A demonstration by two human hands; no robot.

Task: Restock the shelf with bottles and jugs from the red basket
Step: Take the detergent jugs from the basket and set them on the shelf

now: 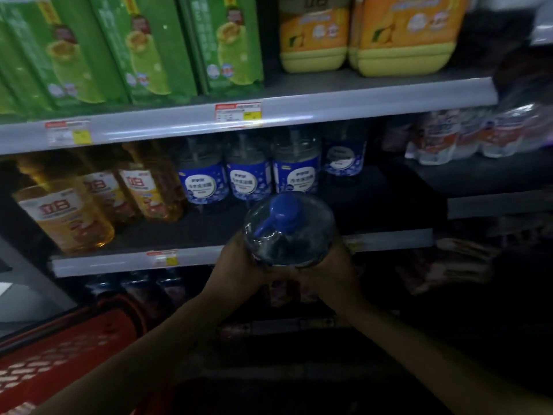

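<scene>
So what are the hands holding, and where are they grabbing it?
Both hands, left hand and right hand, hold one clear bottle with a blue cap, gripping its body low down on opposite sides.

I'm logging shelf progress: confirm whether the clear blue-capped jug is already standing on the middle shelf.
No: the clear blue-capped jug is held by the left hand and right hand in front of the middle shelf.

A clear blue-capped jug (288, 232) is held before the middle shelf (269, 253); red basket (59, 354) lower left.
</scene>
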